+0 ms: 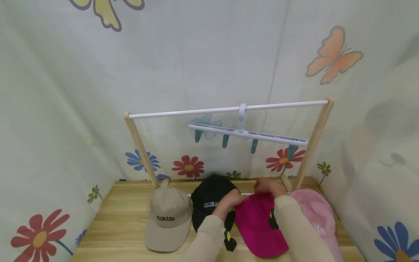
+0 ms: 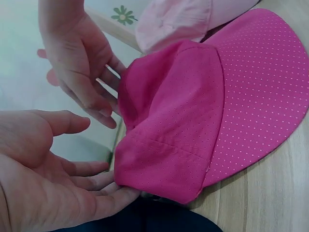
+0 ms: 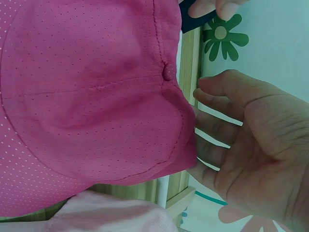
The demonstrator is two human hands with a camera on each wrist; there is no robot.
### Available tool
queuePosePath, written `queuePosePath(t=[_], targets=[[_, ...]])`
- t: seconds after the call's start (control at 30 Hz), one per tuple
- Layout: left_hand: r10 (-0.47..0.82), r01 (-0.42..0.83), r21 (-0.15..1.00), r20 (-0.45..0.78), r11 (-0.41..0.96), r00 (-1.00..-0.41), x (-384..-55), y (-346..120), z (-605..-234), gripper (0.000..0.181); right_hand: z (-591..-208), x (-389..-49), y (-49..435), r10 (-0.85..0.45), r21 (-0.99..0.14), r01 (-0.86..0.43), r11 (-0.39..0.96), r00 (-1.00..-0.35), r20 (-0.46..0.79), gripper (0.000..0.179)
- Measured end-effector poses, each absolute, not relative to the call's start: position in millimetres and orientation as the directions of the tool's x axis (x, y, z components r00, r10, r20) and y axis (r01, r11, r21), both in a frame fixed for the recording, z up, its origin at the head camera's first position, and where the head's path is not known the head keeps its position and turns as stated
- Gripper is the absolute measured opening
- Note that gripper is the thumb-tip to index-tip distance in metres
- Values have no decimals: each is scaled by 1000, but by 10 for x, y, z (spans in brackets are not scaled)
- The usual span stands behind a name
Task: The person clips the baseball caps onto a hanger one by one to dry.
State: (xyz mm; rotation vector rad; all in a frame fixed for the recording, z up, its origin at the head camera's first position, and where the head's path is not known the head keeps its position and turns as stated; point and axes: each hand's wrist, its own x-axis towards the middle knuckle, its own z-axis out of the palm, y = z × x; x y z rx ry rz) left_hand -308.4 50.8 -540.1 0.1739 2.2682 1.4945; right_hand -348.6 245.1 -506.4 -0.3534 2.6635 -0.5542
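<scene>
A magenta cap [image 1: 256, 222] lies on the wooden board between a black cap [image 1: 209, 193] and a pink cap [image 1: 315, 207]. Its crown [image 2: 169, 111] looks soft and creased in the left wrist view, with the dotted brim pointing away from the hands. My left hand [image 1: 230, 200] is at the crown's left side, fingers extended and fingertips touching its edge. On the other side, my right hand [image 1: 269, 186] reaches to the back of the crown. In the right wrist view the right hand [image 3: 260, 150] has loosely extended fingers, their tips at or behind the fabric.
A beige cap [image 1: 170, 218] sits at the far left. Behind the caps stands a rack with a white bar [image 1: 183, 112] and wooden posts [image 1: 140, 149]. From the bar hangs a white hanger [image 1: 242, 133] with several green clips [image 1: 254, 146]. A black tag [image 1: 230, 243] lies by the black cap.
</scene>
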Motion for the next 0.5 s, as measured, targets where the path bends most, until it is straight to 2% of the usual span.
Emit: queuePosePath(t=[0.2, 0.37, 0.5], targets=[[320, -173, 897, -317, 407, -893, -3079, 511, -5373, 18, -5086, -3462, 2441, -283, -395, -137, 909, -897, -340, 31], [321, -180, 896, -325, 406, -890, -3063, 509, -5469, 21, -5104, -3452, 2457, -296, -367, -150, 918, -876, -382, 30], [328, -191, 903, -327, 385, -886, -3059, 484, -5487, 16, -5125, -3459, 2474, -296, -354, -150, 923, -865, -406, 29]])
